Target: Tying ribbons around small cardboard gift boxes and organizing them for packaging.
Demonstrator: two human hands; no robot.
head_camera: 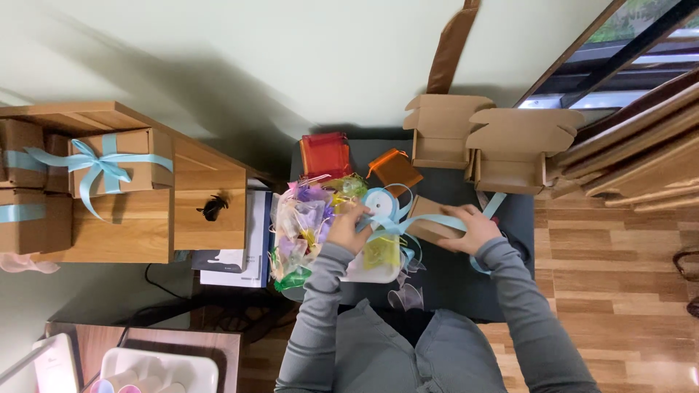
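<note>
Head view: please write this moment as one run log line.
left hand: at ribbon spool | right hand: holds small brown box | light blue ribbon: across box

Open cardboard boxes (480,138) beyond hands.

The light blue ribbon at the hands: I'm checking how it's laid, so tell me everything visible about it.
The light blue ribbon is a flat, satiny-looking band. It runs from a pale spool across a small brown cardboard box on the dark table. The left hand touches it near the spool; the right hand presses it on the box. Loose ends trail past both.
</note>
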